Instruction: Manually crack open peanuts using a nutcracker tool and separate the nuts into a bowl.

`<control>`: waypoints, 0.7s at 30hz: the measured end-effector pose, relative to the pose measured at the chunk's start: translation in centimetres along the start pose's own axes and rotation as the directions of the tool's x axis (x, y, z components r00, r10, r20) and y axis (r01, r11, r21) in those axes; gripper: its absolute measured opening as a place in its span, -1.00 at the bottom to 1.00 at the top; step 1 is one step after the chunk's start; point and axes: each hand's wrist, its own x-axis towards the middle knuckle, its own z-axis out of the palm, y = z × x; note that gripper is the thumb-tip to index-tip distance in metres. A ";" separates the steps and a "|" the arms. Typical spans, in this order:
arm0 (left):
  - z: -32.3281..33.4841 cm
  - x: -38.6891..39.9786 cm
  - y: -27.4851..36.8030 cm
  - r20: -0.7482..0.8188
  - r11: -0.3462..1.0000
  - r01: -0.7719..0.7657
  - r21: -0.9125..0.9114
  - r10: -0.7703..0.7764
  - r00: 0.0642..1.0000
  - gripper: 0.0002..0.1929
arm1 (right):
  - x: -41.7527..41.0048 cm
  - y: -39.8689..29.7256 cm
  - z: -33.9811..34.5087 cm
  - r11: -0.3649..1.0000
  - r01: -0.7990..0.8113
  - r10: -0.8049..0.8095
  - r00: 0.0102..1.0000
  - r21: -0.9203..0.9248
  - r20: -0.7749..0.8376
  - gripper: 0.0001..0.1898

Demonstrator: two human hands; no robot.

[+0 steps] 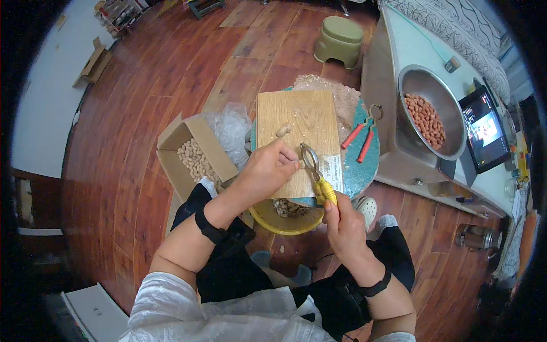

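My right hand (347, 226) grips yellow-handled nutcracker pliers (323, 189), whose ridged metal loop points away from me over a wood-grain board (295, 107). Close to the left of that loop is my left hand (273, 166), with thumb and fingers pinched together. Whether a peanut is between those fingertips cannot be made out. One unshelled peanut (283, 130) lies on the board beyond my left hand, among small shell crumbs. Under the board's near edge, a yellow basin (280, 227) holds peanut shells (290, 208).
On the left, a cardboard box (171, 147) holds unshelled peanuts (196, 160) beside a clear plastic bag (230, 128). Red-handled pliers (364, 145) lie on the teal round surface (367, 171). A steel bowl (455, 115) of shelled peanuts (424, 119) and a tablet (485, 128) stand on the right-hand cabinet.
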 end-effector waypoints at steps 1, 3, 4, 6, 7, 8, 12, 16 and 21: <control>0.1 -0.1 0.3 -0.020 1.000 -0.014 0.026 0.015 1.000 -0.80 | 0.0 0.0 -0.1 1.000 -0.002 0.002 1.000 0.014 -0.004 -0.79; 0.2 -0.2 1.0 -0.065 0.996 -0.039 0.082 0.044 0.997 -0.79 | 0.0 0.2 -0.3 0.996 -0.039 0.040 0.999 0.079 -0.020 -0.79; 0.3 -0.2 0.7 -0.099 0.984 -0.115 0.134 0.129 0.987 -0.77 | 0.0 0.3 -0.4 0.992 -0.057 0.060 0.998 0.111 -0.026 -0.79; 0.4 -0.2 0.0 -0.156 0.935 -0.255 0.246 0.298 0.942 -0.74 | 0.1 0.2 -0.7 0.989 -0.067 0.074 0.996 0.130 -0.050 -0.78; 0.4 -0.3 0.0 -0.160 0.931 -0.258 0.259 0.305 0.939 -0.73 | 0.2 0.1 -0.8 0.988 -0.071 0.081 0.995 0.140 -0.062 -0.78; 0.4 -0.3 0.0 -0.160 0.926 -0.265 0.268 0.314 0.936 -0.72 | 0.2 0.2 -0.8 0.986 -0.079 0.088 0.994 0.145 -0.060 -0.77; 0.8 -0.2 -0.5 -0.140 0.861 -0.368 0.350 0.437 0.889 -0.73 | -0.1 0.4 -0.7 0.989 -0.072 0.081 0.994 0.133 -0.068 -0.76; 1.2 -0.4 -0.3 -0.141 0.841 -0.415 0.348 0.485 0.863 -0.74 | -0.2 -0.1 -0.5 0.996 0.086 -0.081 0.989 0.036 -0.122 -0.76; 1.2 -0.5 -0.5 -0.152 0.902 -0.347 0.258 0.393 0.907 -0.70 | -0.1 0.0 -0.1 0.999 0.041 -0.041 0.998 0.003 -0.044 -0.77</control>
